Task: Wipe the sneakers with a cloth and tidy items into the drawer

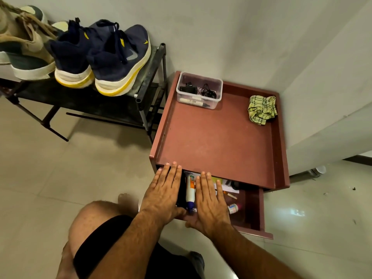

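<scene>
A brown side table (219,137) stands in the corner with its drawer (255,210) pulled partly out. My left hand (163,194) and my right hand (211,200) lie flat over the drawer with straight fingers, and the thumbs sit at its front edge. Between them lies a white tube with a blue cap (190,191). A small bottle (233,208) and papers also lie in the drawer. A crumpled green checked cloth (261,109) sits on the tabletop at the back right. A pair of navy sneakers with yellow soles (104,57) stands on the black shoe rack (141,91).
A clear plastic box (199,90) with a charger, cables and a marker stands at the table's back left. Beige and green shoes (22,43) sit at the rack's left. My bare knee (96,228) is at the bottom left. White walls close the corner.
</scene>
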